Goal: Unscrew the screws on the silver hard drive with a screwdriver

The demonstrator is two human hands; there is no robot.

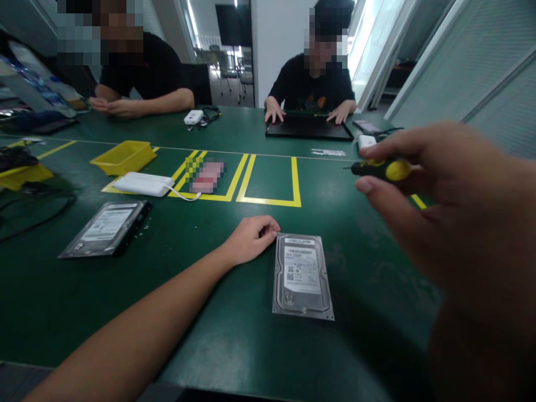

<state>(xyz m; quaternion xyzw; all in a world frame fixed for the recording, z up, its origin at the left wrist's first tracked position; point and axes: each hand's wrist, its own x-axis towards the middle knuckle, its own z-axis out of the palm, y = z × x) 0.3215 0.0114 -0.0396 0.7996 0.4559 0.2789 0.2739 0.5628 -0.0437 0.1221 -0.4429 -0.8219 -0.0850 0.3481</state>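
Observation:
A silver hard drive point(302, 304) lies flat on the green table in front of me, its white label facing up. My left hand point(251, 241) rests beside its far left corner, fingers curled and thumb and fingertips closed at that corner. Raised above the table on the right, my right hand point(435, 195) pinches a small black and yellow screwdriver point(363, 169) between thumb and fingers. Its thin shaft points left, apart from the drive. A second hard drive point(86, 237) lies to the left, with several tiny bits scattered next to it.
Beyond the drives are a yellow bin point(125, 158), a white power bank point(144, 184) cabled to a phone point(206, 177), and yellow tape marks point(268, 200). Across the table one person point(320, 84) touches a black flat panel point(307, 128); another person point(151, 78) sits at left.

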